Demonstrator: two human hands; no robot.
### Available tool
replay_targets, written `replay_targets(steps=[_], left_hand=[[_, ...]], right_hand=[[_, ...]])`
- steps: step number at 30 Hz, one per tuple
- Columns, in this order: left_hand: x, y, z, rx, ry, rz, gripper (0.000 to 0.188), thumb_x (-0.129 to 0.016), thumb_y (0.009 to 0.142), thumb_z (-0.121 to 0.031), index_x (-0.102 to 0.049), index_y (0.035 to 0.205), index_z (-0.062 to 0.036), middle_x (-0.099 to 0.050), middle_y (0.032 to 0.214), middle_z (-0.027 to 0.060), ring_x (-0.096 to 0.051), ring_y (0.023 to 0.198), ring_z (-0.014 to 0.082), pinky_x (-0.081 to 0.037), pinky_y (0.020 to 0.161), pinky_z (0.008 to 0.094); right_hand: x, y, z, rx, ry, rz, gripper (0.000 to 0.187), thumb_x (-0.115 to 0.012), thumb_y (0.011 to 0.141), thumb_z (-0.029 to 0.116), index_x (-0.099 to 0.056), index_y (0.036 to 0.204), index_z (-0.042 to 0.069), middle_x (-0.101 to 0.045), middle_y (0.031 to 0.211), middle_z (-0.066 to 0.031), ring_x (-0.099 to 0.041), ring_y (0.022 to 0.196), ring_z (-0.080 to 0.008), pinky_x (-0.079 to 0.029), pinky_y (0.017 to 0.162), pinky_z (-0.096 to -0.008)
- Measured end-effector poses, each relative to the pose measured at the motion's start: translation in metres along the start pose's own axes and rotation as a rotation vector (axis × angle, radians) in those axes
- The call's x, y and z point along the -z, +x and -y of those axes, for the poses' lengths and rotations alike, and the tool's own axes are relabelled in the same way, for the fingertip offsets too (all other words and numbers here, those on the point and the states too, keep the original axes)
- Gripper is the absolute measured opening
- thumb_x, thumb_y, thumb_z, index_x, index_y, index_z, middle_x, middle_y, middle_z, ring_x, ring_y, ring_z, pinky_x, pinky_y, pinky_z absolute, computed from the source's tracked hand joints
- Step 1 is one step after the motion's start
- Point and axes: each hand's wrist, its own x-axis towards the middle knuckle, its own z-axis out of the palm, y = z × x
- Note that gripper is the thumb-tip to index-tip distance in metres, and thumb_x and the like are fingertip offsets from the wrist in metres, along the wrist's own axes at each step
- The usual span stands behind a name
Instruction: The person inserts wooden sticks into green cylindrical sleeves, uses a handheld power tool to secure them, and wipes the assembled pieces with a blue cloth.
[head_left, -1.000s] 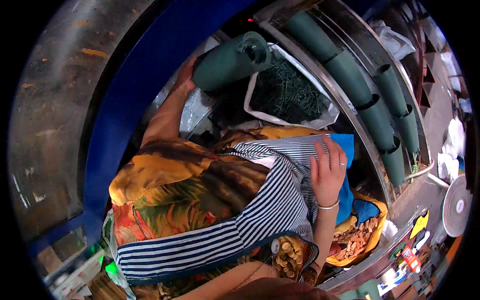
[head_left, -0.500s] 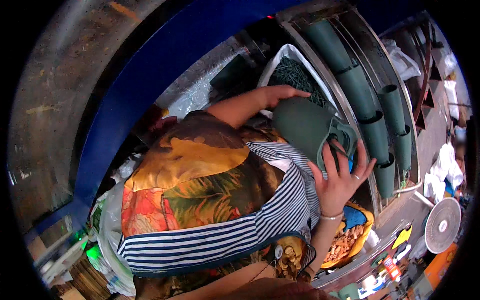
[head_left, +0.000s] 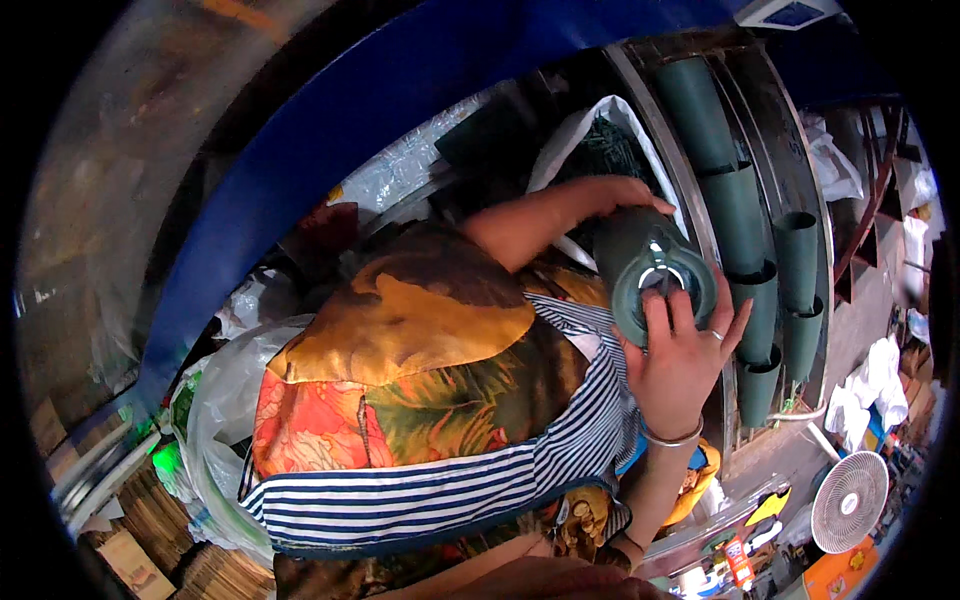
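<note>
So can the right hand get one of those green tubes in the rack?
Probably not as things stand: the right hand is busy at the open end of another green tube. The tubes in the rack look close by, though, so once free it could likely reach them.

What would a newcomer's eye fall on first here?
Probably the dark green hollow cylinder right of centre, with the left hand on its far end and the right hand at its open mouth. Then comes the striped cloth across the lower middle, and stacked green tubes at upper right.
</note>
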Motion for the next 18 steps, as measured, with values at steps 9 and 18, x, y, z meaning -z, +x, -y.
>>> replay_targets(steps=[9, 18], left_hand=[[0.044, 0.002, -0.004, -0.096, -0.050, -0.059, 0.046, -0.066, 0.086, -0.049, -0.072, 0.104, -0.0079, -0.071, 0.097, 0.0046, -0.066, 0.084, 0.0151, -0.050, 0.080, 0.0315], [-0.025, -0.032, -0.119, -0.188, -0.451, 0.167, 0.046, -0.059, 0.094, -0.040, -0.062, 0.118, -0.0009, -0.066, 0.116, 0.0103, -0.063, 0.107, 0.0236, -0.049, 0.093, 0.0384]], right_hand=[[0.001, -0.056, -0.042, -0.306, 0.197, -0.407, 0.043, -0.069, 0.081, 0.047, -0.066, 0.109, 0.014, -0.059, 0.127, -0.0054, -0.037, 0.133, -0.0382, -0.024, 0.110, -0.0557], [-0.095, -0.163, -0.060, -0.737, 0.440, -0.420, 0.026, -0.071, 0.080, 0.019, -0.065, 0.103, 0.008, -0.061, 0.116, -0.0092, -0.050, 0.116, -0.0341, -0.038, 0.099, -0.0452]])
